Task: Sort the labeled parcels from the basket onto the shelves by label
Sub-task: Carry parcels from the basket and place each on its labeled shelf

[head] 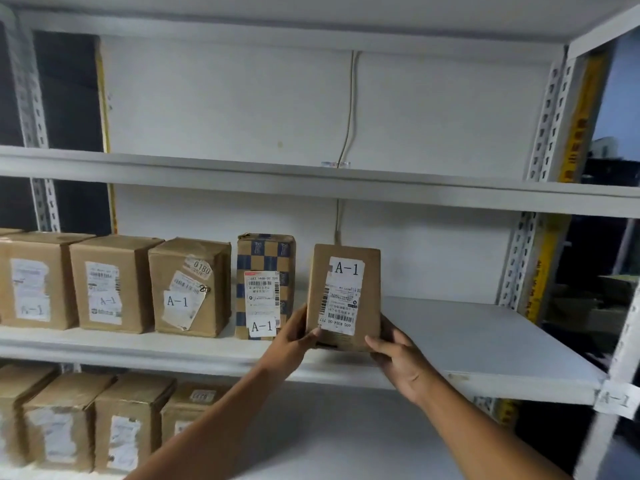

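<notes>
1. While both hands gripped it from below, the parcel stood upright at the front edge of the middle shelf, long axis vertical, "A-1" label facing the camera.
2. Left hand: fingers curled round the parcel's lower left edge, thumb on the front face near the barcode. Grasping the parcel.
3. Right hand: fingers wrapped round the lower right corner and under the base, thumb on the front. Also grasping the parcel.
4. Key relation: the parcel sat directly above and just ahead of the fingers, so any push goes away from the person, into the shelf. Both hands were about equally near; neither was the obvious lead.
5. Neighbour: the checkered box stood just to the parcel's left, also marked "A-1". A narrow gap showed between them, and the left hand sat in that gap.
6. To the right, bare shelf ran out to the upright post. The tag on the shelf's front right corner read "A-1", so the label matched the shelf.
7. Couldn't tell whether the base was fully resting on the shelf or partly carried; the fingers hid the bottom edge.
8. Judgement: placement nearly done. Remaining move looked like a short push back in line with the row, then let go, left fingers clearing the checkered box.
</notes>
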